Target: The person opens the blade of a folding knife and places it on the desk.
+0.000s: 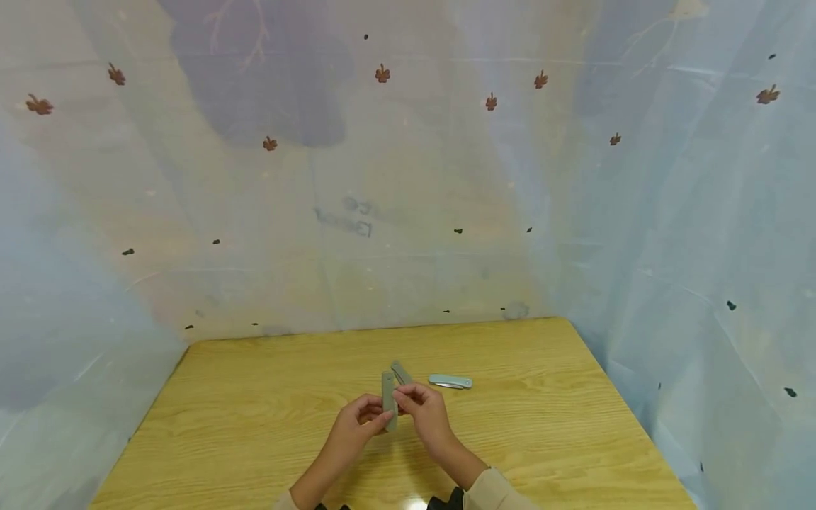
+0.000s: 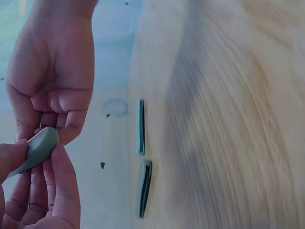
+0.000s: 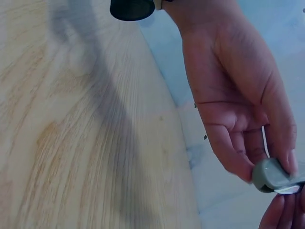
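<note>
A grey-green folding knife point(image 1: 387, 386) stands roughly upright between my two hands, above the table. My left hand point(image 1: 358, 421) grips its handle, with the thumb across the lower part. The thumb and fingertips of my right hand point(image 1: 426, 412) pinch the knife's right side. In the right wrist view, a strip of pale metal blade point(image 3: 287, 190) shows along the handle, near the right fingertips; how far it is out I cannot tell. In the left wrist view, the handle's rounded end point(image 2: 45, 142) lies between the fingers of both hands.
Behind the hands, a second grey-green folding knife point(image 1: 401, 372) lies on the wooden table point(image 1: 268, 425). To its right is a light blue-green folding knife point(image 1: 450, 381). A patterned cloth point(image 1: 408, 177) hangs along the table's back and sides.
</note>
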Demonstrator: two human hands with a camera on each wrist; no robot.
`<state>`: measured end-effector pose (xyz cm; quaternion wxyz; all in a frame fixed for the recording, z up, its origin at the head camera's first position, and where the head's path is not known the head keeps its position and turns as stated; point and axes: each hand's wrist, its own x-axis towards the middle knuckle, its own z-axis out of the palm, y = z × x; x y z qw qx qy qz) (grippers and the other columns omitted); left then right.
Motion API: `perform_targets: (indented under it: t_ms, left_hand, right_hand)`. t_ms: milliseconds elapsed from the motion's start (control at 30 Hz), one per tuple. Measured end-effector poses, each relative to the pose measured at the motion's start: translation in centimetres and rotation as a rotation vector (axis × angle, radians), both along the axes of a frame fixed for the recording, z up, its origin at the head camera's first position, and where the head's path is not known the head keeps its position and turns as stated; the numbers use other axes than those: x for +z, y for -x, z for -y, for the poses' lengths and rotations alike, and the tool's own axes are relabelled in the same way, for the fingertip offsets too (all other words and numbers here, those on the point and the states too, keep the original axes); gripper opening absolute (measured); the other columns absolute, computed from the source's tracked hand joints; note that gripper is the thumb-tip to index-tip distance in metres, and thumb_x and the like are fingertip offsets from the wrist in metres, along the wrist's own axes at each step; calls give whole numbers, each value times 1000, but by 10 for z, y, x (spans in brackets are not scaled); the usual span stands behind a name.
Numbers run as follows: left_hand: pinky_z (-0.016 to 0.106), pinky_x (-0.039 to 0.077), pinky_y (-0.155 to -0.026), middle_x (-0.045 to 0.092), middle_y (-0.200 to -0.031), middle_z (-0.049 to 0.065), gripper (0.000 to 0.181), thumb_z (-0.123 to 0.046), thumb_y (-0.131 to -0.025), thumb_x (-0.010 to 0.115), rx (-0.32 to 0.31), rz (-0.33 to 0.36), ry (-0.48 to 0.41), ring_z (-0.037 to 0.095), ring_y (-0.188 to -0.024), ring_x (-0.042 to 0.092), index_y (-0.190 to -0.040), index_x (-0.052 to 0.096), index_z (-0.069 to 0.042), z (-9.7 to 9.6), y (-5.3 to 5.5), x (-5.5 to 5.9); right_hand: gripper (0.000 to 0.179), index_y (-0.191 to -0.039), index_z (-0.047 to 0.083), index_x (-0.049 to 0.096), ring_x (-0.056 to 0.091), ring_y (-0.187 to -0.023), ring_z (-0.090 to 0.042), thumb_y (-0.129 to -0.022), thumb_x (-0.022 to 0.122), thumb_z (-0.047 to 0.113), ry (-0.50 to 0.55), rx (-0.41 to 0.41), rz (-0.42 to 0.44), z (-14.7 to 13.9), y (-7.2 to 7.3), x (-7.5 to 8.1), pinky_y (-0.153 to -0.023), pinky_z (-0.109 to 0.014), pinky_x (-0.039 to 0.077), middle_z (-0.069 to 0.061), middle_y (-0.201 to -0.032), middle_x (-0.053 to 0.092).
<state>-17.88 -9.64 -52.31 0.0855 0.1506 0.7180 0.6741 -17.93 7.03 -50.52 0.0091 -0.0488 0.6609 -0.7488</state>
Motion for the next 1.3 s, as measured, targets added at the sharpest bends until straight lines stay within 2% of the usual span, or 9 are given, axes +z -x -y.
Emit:
perform_targets:
  t_ms: [200,333,467,633,733,800,867,1000,1300]
  left_hand:
    - [34,54,-77,60,-99,15,40,-23,-88,66,-20,73,-69,23,-89,63,-112,56,7,-4,-2,5]
    - [33,53,-78,60,-100,14,44,-22,-88,66,-34,107,-89,23,-90,63,-116,54,10,-6,-5,7]
    - [34,53,-79,60,-102,16,42,-21,-88,65,-45,89,-90,25,-93,62,-115,54,9,-8,-6,9]
    - [34,53,-78,60,-104,17,35,-21,-90,63,-67,52,-46,27,-95,61,-114,57,4,-5,-6,14]
    - [33,54,-78,59,-104,18,34,-20,-91,62,-76,47,-23,27,-95,61,-115,57,3,-2,-7,14]
    - [33,54,-77,59,-103,18,35,-20,-91,62,-72,47,-16,27,-94,61,-115,56,4,-1,-8,13]
    - [34,54,-78,60,-102,18,36,-22,-91,62,-66,53,-20,25,-93,61,-115,56,4,-1,-8,7]
    - [34,54,-78,59,-100,16,37,-23,-90,63,-46,65,-24,25,-92,62,-113,56,5,1,-9,7]
    - [31,55,-74,61,-98,14,34,-22,-89,64,-49,12,18,24,-90,62,-113,59,3,4,-6,13]
  right_hand:
    - [19,-93,-14,62,61,-69,-17,-90,60,5,-16,-45,-15,0,-12,26,-69,-34,54,-26,-85,61]
    - [18,-91,-16,61,60,-66,-15,-89,61,2,-21,-90,-22,-1,-17,29,-65,-27,53,-28,-82,59]
    - [18,-92,-15,60,59,-68,-15,-90,60,3,-21,-95,-45,-4,-18,29,-66,-27,53,-22,-80,59]
    - [18,-97,-10,61,62,-76,-28,-92,58,7,-116,-27,-76,-12,-18,32,-69,-34,55,-22,-88,61]
    - [19,-100,-11,59,62,-76,-27,-94,55,7,-171,30,-86,-15,-20,33,-70,-39,54,-20,-89,62]
    - [21,-102,-11,58,62,-77,-24,-95,54,8,-181,59,-82,-15,-20,33,-71,-41,54,-18,-91,62]
    - [22,-103,-11,57,62,-79,-21,-95,53,9,-170,80,-61,-15,-21,32,-71,-37,54,-16,-93,62]
    - [22,-107,-11,54,60,-87,-22,-93,56,6,-123,135,-13,-15,-21,32,-74,-29,53,-17,-98,59]
    - [26,-110,-11,55,58,-88,-21,-90,61,5,-174,175,-67,-22,-19,37,-76,-34,53,-18,-97,59]
